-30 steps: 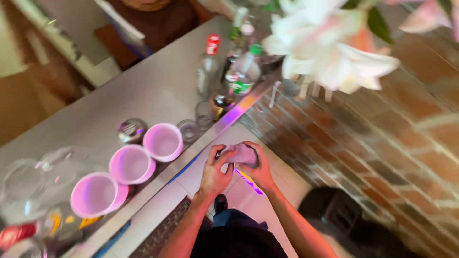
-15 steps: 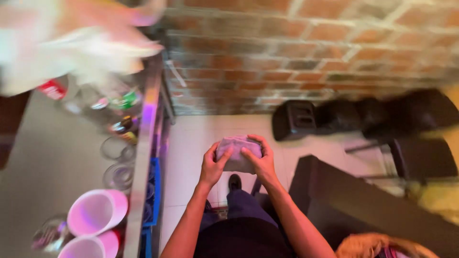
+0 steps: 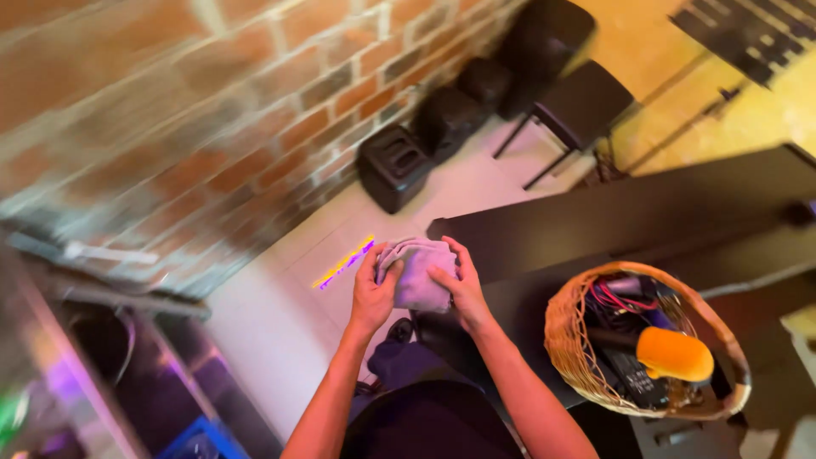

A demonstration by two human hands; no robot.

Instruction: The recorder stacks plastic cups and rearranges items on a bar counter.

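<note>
A bunched grey cloth [image 3: 416, 270] is held in front of me between both hands. My left hand [image 3: 372, 293] grips its left side with the thumb on top. My right hand [image 3: 456, 287] clasps its right side, fingers curled over the fabric. Both forearms reach up from the bottom of the view, above my dark trousers and a pale floor.
A wicker basket [image 3: 568, 348] with cables, a remote and an orange object sits on a dark table [image 3: 646, 221] to my right. A black speaker [image 3: 393, 166] and dark chairs [image 3: 578, 106] stand along the brick wall [image 3: 187, 102]. A counter edge [image 3: 51, 340] lies at left.
My view has swung right, away from the counter with pink cups and bottles, toward the brick wall, dark table and basket. Both hands keep hold of the cloth.
</note>
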